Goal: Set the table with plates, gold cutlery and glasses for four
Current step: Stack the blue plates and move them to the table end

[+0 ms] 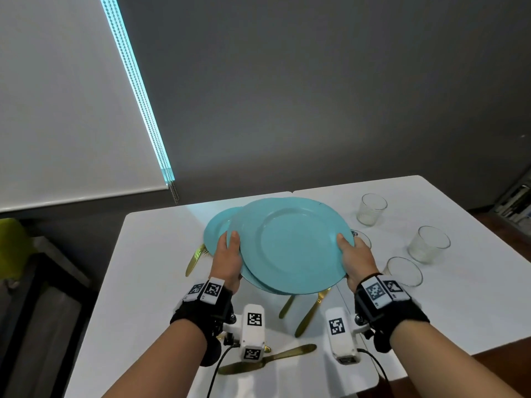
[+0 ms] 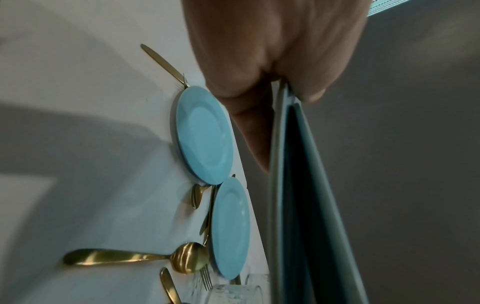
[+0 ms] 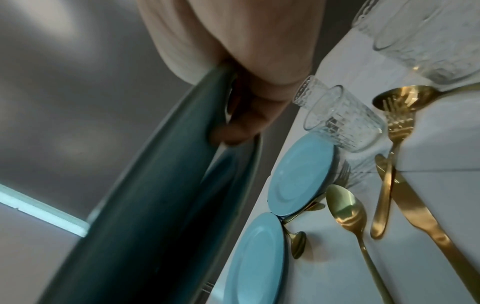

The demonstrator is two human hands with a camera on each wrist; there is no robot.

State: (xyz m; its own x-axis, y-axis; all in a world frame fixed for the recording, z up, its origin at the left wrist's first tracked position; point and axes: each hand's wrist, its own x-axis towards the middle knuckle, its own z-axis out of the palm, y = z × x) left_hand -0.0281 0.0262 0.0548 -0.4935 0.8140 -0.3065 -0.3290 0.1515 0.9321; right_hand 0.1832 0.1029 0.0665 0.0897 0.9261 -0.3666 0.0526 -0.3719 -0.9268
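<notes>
I hold a stack of two large turquoise plates (image 1: 290,242) in the air above the white table (image 1: 161,282). My left hand (image 1: 228,255) grips the stack's left rim and my right hand (image 1: 355,254) grips its right rim, thumbs on top. In the left wrist view the fingers (image 2: 249,115) curl under the plate rim (image 2: 293,144). Two small turquoise plates (image 2: 205,133) (image 2: 230,226) lie on the table below. Three glasses (image 1: 372,209) (image 1: 429,244) (image 1: 403,271) stand to the right. Gold cutlery lies scattered: a knife (image 1: 267,359), handles (image 1: 310,314), a spoon (image 3: 348,207), a fork (image 3: 389,164).
The table's far edge runs along a dark grey wall (image 1: 316,96), with a white roller blind (image 1: 57,96) at the left. Another glass (image 1: 364,239) shows partly behind my right hand. A dark piece of furniture (image 1: 34,311) stands left of the table, shelves (image 1: 514,202) at far right.
</notes>
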